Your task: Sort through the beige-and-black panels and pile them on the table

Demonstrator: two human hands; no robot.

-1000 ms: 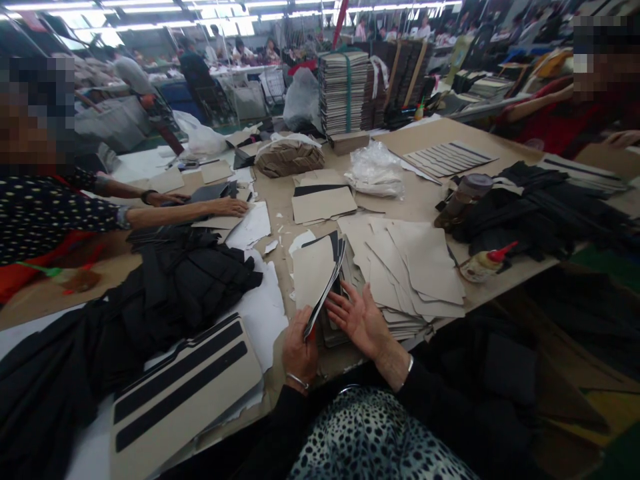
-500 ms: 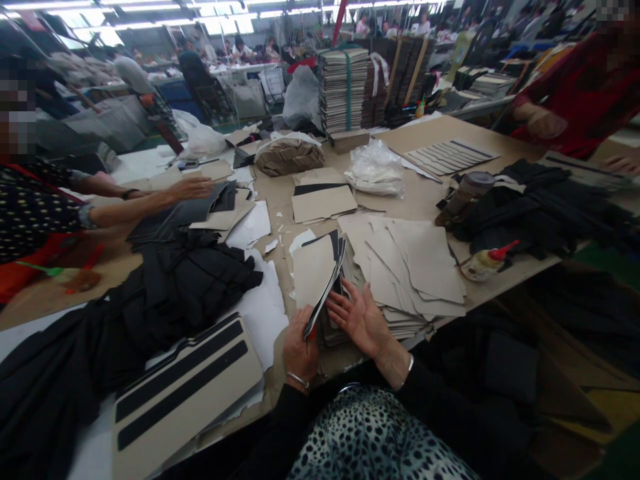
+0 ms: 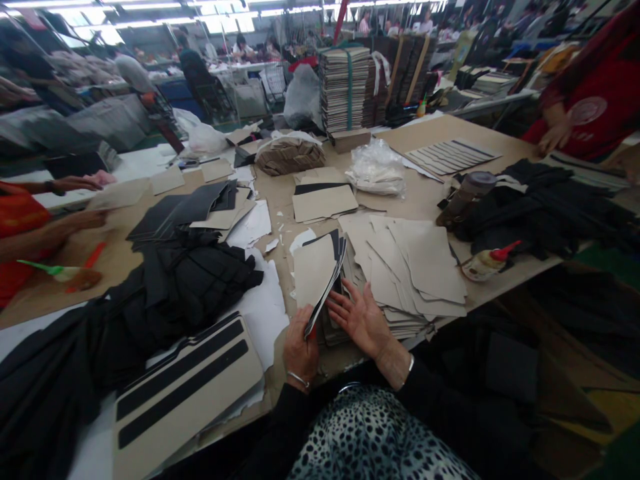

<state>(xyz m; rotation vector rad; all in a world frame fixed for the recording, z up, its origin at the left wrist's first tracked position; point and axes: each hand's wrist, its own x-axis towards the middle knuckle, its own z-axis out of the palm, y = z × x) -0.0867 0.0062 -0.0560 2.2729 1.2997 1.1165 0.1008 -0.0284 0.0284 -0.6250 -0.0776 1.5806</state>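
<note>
A small sheaf of beige and black panels stands tilted in my left hand, whose fingers grip its near lower corner. My right hand is palm up with its fingers spread, beside the sheaf's right edge; whether the fingertips touch it I cannot tell. Under and to the right of that hand lies a fanned pile of beige panels. Farther back are more beige panels with a black strip. At the lower left rests a beige panel with two black bands.
Black fabric is heaped on the left, near a glue brush. On the right are a red-capped glue bottle, a brown jar and black strips. Co-workers' hands show at left, and a person in red stands at right.
My hands and the sheaf stay practically still. The co-worker at left has drawn back from the dark panels, and the person in red at right has shifted their hands and body.
</note>
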